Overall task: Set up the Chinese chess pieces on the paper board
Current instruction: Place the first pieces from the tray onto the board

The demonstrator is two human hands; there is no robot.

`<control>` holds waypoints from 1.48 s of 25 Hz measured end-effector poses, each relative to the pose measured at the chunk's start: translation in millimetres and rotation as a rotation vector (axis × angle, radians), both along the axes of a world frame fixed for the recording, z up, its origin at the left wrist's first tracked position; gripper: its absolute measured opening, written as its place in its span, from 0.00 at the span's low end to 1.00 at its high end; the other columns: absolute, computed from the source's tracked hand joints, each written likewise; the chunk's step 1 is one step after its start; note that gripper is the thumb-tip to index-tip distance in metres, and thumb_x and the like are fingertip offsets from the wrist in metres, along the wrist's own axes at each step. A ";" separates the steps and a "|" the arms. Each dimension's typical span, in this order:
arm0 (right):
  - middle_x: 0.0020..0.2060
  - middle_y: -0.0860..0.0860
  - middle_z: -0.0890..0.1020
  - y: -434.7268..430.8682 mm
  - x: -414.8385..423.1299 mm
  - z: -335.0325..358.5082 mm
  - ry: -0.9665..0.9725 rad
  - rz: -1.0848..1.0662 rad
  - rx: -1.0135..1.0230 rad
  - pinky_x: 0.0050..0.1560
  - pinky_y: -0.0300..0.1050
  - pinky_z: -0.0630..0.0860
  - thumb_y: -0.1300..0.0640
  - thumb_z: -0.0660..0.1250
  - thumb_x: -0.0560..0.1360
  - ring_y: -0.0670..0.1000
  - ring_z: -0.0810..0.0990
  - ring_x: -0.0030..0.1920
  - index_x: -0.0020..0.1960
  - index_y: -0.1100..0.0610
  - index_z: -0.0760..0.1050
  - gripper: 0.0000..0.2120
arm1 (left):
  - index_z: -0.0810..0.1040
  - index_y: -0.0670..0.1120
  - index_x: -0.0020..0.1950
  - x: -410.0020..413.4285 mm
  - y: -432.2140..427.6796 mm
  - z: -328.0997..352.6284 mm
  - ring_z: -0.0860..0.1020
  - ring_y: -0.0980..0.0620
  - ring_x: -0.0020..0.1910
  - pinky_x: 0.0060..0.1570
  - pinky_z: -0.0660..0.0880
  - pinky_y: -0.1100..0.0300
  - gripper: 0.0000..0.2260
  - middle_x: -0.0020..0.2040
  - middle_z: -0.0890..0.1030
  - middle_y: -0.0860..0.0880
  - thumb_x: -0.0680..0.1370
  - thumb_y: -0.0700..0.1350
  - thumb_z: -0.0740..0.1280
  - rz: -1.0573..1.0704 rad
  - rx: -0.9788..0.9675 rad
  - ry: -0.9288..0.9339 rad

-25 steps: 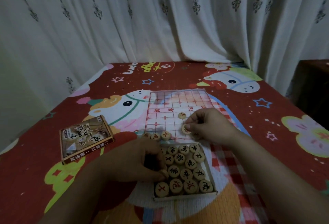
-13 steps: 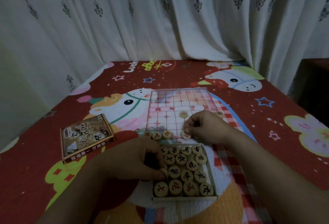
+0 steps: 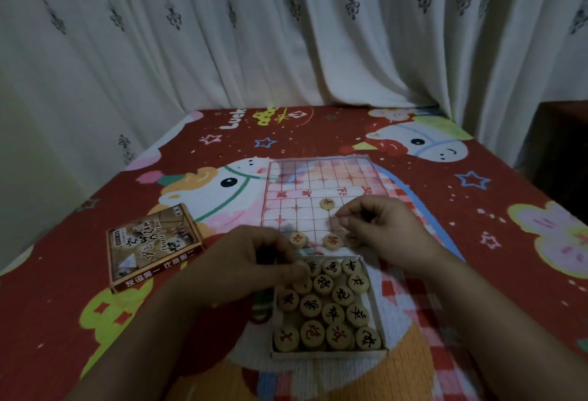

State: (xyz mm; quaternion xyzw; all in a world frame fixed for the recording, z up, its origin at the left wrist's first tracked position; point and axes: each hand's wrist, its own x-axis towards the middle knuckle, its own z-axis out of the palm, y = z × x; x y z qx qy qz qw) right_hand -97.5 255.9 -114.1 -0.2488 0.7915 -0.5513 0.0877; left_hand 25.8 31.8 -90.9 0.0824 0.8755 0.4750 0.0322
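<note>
1. Here, a paper board [image 3: 321,190] lies on a cartoon-printed cloth [image 3: 477,241], with a tray [image 3: 380,324] of round wooden pieces [image 3: 327,308] just nearer the person.
2. The left hand [image 3: 251,267] reaches into the tray's far left corner, fingers curled onto a piece; whether they pinch it, I cannot tell.
3. The right hand [image 3: 378,225] hovers over the board's near edge, fingers pressed together, apparently holding nothing.
4. Being flat discs, the pieces have no long axis; only the painted characters give direction.

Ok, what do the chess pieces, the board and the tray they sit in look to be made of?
Chess pieces: apparently pale wood, round discs with red or black characters on top, matte.
Paper board: thin paper or film printed with a red grid; the blanket's pattern shows through it.
Tray: probably thin white cardboard, judging by its slim upright walls.
</note>
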 end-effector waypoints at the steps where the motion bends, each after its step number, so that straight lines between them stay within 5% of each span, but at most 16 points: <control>1: 0.42 0.51 0.86 1.8 5.7 -0.1 -0.027 0.020 -0.062 0.44 0.45 0.82 0.62 0.69 0.78 0.47 0.86 0.41 0.50 0.53 0.82 0.05 | 0.82 0.45 0.45 -2.6 3.6 1.5 0.84 0.48 0.42 0.45 0.81 0.55 0.11 0.42 0.85 0.46 0.70 0.51 0.74 0.063 0.077 0.006; 8: 0.47 0.48 0.83 -1.7 44.7 11.9 -0.043 0.209 -0.147 0.46 0.37 0.81 0.65 0.76 0.69 0.48 0.84 0.46 0.57 0.49 0.81 0.19 | 0.85 0.45 0.44 -34.1 29.9 -0.4 0.83 0.47 0.40 0.43 0.81 0.55 0.05 0.41 0.86 0.46 0.72 0.46 0.75 0.317 0.245 -0.068; 13: 0.47 0.51 0.84 0.6 38.3 4.5 -0.047 0.136 -0.200 0.42 0.41 0.82 0.66 0.75 0.71 0.49 0.85 0.44 0.53 0.52 0.83 0.14 | 0.85 0.47 0.48 -37.1 36.5 -2.3 0.79 0.56 0.33 0.37 0.76 0.64 0.05 0.36 0.84 0.49 0.75 0.42 0.70 0.303 0.290 -0.065; 19: 0.45 0.55 0.82 0.8 34.0 0.8 -0.014 0.095 -0.158 0.42 0.45 0.83 0.63 0.77 0.70 0.51 0.83 0.42 0.51 0.48 0.81 0.14 | 0.85 0.49 0.50 -36.9 34.8 -7.1 0.80 0.54 0.37 0.40 0.76 0.61 0.07 0.40 0.85 0.45 0.76 0.42 0.69 0.265 0.346 -0.049; 23: 0.43 0.51 0.82 -0.2 38.0 0.1 0.013 0.139 -0.131 0.43 0.42 0.81 0.62 0.78 0.70 0.45 0.81 0.41 0.49 0.49 0.81 0.13 | 0.82 0.43 0.48 -35.2 39.8 -8.9 0.82 0.53 0.37 0.40 0.79 0.61 0.07 0.40 0.85 0.45 0.73 0.44 0.74 0.263 0.313 -0.013; 29: 0.46 0.40 0.80 -4.7 33.4 3.3 0.274 0.097 0.092 0.45 0.34 0.76 0.53 0.74 0.73 0.41 0.78 0.48 0.52 0.45 0.81 0.09 | 0.82 0.43 0.46 -37.1 31.0 -11.5 0.84 0.42 0.42 0.47 0.82 0.47 0.05 0.40 0.85 0.43 0.73 0.43 0.74 0.299 0.277 0.015; 34: 0.42 0.43 0.82 -20.2 9.7 8.7 0.304 0.008 0.185 0.41 0.40 0.80 0.47 0.73 0.72 0.42 0.80 0.41 0.49 0.46 0.79 0.07 | 0.82 0.45 0.45 -42.8 14.7 -5.4 0.81 0.57 0.35 0.35 0.78 0.63 0.06 0.41 0.85 0.49 0.78 0.46 0.67 0.415 0.172 0.090; 37: 0.41 0.45 0.81 -28.1 -24.1 5.5 0.291 -0.107 0.293 0.40 0.48 0.79 0.49 0.73 0.73 0.46 0.80 0.40 0.49 0.50 0.78 0.08 | 0.81 0.48 0.44 -49.8 -15.4 -11.3 0.80 0.56 0.36 0.35 0.77 0.62 0.06 0.39 0.84 0.51 0.78 0.46 0.66 0.555 0.026 0.203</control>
